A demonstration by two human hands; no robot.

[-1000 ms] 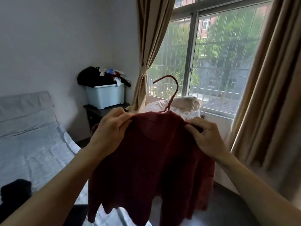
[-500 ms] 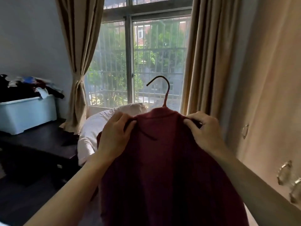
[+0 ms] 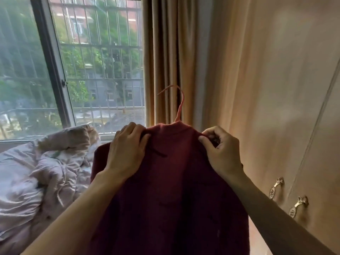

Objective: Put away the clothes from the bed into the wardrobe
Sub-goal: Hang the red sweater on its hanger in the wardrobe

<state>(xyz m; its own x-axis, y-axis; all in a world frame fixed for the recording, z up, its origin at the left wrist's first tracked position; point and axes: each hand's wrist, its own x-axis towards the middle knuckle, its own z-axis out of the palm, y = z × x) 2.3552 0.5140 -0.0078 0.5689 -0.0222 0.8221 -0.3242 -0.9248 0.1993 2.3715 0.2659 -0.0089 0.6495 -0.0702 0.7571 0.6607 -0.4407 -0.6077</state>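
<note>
Holding the red sweater (image 3: 174,199) up by its shoulders, the left hand (image 3: 127,150) and the right hand (image 3: 220,153) were apart, each one gripping the cloth. The sweater hung on a red hanger (image 3: 180,105), just left of the wardrobe (image 3: 276,89), whose doors looked closed. Both hands were full, so one would have to let go to pull a handle (image 3: 276,187). Then the sweater could slip off, or the hanger could catch the curtain (image 3: 165,61) left of the wardrobe.
</note>
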